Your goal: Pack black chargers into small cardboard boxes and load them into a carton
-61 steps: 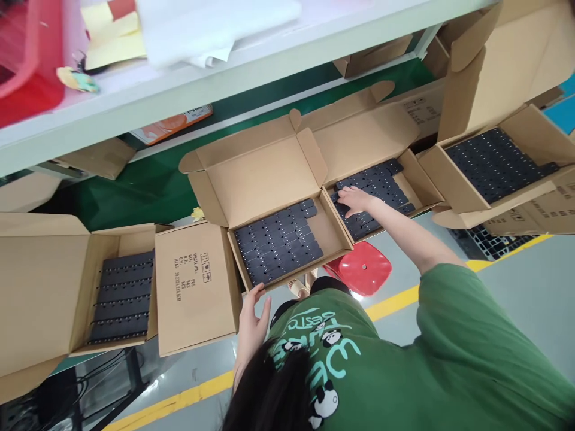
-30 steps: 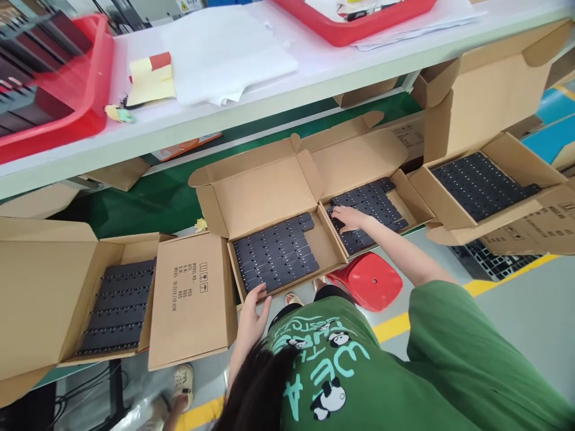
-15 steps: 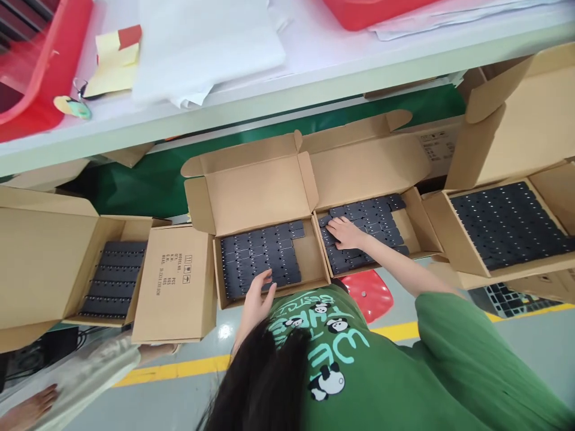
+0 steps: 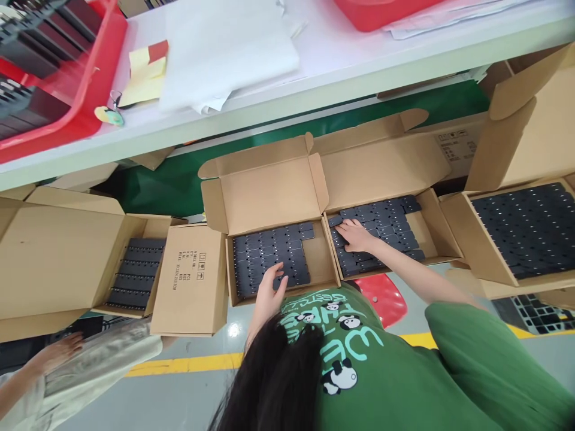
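Observation:
My right hand (image 4: 357,236) rests on black flat pieces (image 4: 381,227) packed in rows inside an open cardboard box (image 4: 431,221). Its fingers reach onto the pieces near the box's left wall, stretched and a little apart. My left hand (image 4: 271,288) hangs over the front edge of the neighbouring cardboard box (image 4: 333,270), thumb and fingers apart, with nothing in it. Similar black pieces (image 4: 265,257) fill most of that box, leaving bare cardboard at its right end. Small bright contacts line the edges of the pieces.
At right stands another open box (image 4: 496,254) of black pieces. A closed, printed carton (image 4: 191,287) and an open box (image 4: 101,263) are at left, near a co-worker's hand (image 4: 65,350). The white table (image 4: 323,54) bears red bins (image 4: 112,48). A red stool (image 4: 386,299) is below.
The whole view has shifted, so the boxes appear farther right. Both my hands keep nearly the same places over the boxes. The co-worker's hand at left has moved up.

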Tool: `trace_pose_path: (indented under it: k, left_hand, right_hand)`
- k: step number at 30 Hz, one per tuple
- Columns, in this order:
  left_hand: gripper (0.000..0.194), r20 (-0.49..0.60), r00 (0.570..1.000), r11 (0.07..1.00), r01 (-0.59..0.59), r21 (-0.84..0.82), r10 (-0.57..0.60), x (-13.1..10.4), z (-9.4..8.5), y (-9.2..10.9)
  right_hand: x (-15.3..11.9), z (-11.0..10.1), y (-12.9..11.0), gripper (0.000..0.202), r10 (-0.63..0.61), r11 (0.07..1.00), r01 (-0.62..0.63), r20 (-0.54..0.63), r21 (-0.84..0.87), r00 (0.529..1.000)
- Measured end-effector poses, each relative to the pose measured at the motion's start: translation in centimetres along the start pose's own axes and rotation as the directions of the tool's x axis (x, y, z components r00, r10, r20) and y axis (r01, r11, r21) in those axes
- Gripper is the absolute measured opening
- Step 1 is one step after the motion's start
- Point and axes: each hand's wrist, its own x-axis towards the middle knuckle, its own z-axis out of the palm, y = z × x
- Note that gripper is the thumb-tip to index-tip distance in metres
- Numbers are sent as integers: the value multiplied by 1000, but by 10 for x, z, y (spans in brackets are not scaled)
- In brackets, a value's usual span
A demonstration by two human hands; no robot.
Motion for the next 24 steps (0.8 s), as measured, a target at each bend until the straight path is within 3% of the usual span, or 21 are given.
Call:
trace_pose_path:
  k: [8,12,15,18,21,24]
  left_hand:
    - [35,10,994,994,-107,-26,108,4,12,1]
    - [32,41,977,977,-210,-45,212,19,17,25]
    - [46,146,943,951,-280,-129,297,34,27,61]
    - [83,316,889,898,-195,-394,331,46,37,99]
    - [93,400,830,780,-68,-622,390,46,36,124]
    - [99,434,792,731,-24,-682,430,39,25,134]
  right_hand:
    - [5,-12,3,56,-8,999,7,25,41,1000]
    - [-24,-33,-8,60,34,987,-2,-195,158,980]
    - [-66,-64,-39,61,40,979,55,-454,194,890]
    - [-106,-99,-81,61,-66,978,182,-669,105,741]
    - [-133,-124,-114,58,-87,970,232,-790,71,607]
    - [-147,-134,-131,58,-52,927,335,-827,170,560]
